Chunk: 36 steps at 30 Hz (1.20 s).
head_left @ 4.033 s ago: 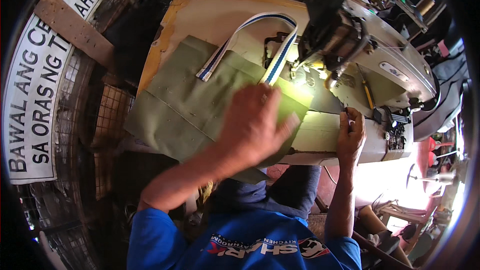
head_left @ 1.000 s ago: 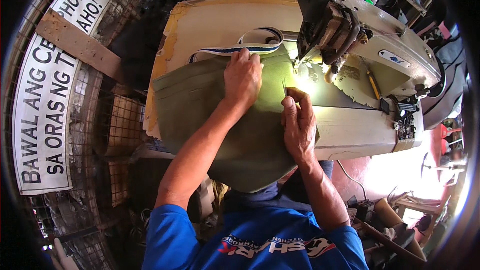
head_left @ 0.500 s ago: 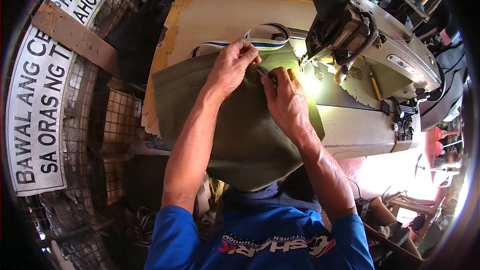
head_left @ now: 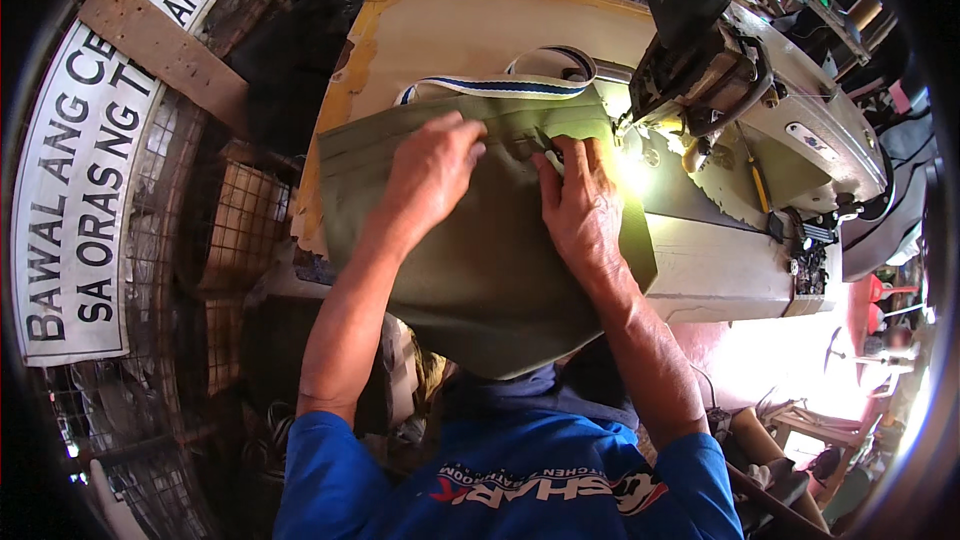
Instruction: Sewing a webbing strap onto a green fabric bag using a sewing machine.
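A dark olive-green fabric piece (head_left: 480,270) lies over the near edge of the sewing table and down toward my lap. My left hand (head_left: 436,168) is over its upper left part, fingers curled together and slightly blurred; anything in them is too small to make out. On the upper right part, beside the sewing machine's needle area, my right hand (head_left: 585,195) rests with bent fingers around small dark thread snips (head_left: 532,142), their tip pointing left and mostly covered. A white strap with a blue stripe (head_left: 480,87) loops along the fabric's far edge.
The lit sewing machine (head_left: 700,90) stands to the right of the fabric. A yellow-handled screwdriver (head_left: 758,180) and an olive scrap (head_left: 785,165) lie by its base. Wire mesh (head_left: 240,220) and a lettered white sign (head_left: 80,200) are at the left. The table (head_left: 480,25) extends behind.
My left hand has moved left and slightly down, away from my right hand. My right hand stays at the snips on the fabric. The whole view has shifted slightly.
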Each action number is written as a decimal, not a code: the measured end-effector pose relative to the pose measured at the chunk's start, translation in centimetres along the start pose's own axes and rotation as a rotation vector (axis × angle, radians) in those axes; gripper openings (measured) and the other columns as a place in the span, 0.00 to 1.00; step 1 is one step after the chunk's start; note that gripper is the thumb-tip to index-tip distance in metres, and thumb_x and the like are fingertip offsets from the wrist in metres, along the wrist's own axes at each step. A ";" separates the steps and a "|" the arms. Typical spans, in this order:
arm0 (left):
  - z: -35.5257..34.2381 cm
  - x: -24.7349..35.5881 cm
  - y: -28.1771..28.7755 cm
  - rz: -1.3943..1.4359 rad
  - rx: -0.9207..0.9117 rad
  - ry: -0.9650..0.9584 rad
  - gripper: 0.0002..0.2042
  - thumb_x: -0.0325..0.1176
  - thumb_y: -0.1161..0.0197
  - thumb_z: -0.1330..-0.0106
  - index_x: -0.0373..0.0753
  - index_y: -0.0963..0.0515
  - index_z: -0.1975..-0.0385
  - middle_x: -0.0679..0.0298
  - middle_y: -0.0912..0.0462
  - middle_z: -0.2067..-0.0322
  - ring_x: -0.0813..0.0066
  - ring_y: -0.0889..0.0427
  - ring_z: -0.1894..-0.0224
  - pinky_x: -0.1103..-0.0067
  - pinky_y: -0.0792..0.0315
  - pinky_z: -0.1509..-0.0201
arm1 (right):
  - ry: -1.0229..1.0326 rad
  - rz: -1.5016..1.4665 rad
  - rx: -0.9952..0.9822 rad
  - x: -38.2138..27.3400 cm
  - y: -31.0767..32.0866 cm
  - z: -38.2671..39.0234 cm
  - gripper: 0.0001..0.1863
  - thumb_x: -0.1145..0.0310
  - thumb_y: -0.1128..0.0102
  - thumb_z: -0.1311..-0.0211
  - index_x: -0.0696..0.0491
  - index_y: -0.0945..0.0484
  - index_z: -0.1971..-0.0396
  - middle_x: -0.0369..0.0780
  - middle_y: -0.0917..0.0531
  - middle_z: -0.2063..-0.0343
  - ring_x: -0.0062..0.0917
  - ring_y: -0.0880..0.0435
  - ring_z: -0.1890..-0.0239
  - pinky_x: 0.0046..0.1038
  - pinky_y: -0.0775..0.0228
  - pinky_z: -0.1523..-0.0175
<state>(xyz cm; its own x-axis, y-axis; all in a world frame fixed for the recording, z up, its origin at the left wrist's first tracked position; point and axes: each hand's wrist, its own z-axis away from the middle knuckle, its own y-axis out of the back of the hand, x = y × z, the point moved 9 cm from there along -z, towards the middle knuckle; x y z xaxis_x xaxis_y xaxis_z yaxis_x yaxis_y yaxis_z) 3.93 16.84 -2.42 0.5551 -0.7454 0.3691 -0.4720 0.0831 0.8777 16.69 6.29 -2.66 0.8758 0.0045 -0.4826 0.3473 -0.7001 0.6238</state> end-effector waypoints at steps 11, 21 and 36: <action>1.3 1.3 -0.3 -0.020 0.214 -0.132 0.03 0.25 0.39 0.36 0.36 0.26 0.66 0.58 0.26 0.69 0.57 0.25 0.62 0.65 0.30 0.55 | 0.037 0.055 -0.193 -1.1 -2.0 -0.5 0.08 0.67 0.39 0.36 0.55 0.27 0.64 0.46 0.25 0.64 0.44 0.18 0.71 0.41 0.24 0.71; 3.1 -7.5 3.4 0.930 0.580 0.296 0.07 0.33 0.40 0.27 0.38 0.22 0.65 0.75 0.27 0.75 0.88 0.32 0.69 0.86 0.36 0.62 | 0.074 0.015 -0.156 -2.0 -1.6 -0.7 0.12 0.67 0.39 0.35 0.54 0.25 0.54 0.45 0.23 0.61 0.44 0.18 0.71 0.40 0.24 0.72; 3.4 -9.4 2.4 1.651 0.538 0.265 0.05 0.33 0.39 0.28 0.39 0.25 0.64 0.69 0.27 0.71 0.78 0.24 0.67 0.80 0.27 0.60 | 0.078 -0.219 -0.346 -8.4 -7.6 -0.5 0.12 0.62 0.40 0.34 0.53 0.28 0.58 0.46 0.24 0.62 0.48 0.18 0.71 0.45 0.24 0.69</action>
<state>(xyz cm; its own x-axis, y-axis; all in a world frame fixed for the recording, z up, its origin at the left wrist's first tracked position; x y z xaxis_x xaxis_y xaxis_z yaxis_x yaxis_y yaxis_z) -4.77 21.82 -4.80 -0.6348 0.0084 0.7726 -0.7290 0.3247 -0.6026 6.85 11.94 -3.05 0.7866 0.1899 -0.5875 0.6090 -0.3951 0.6878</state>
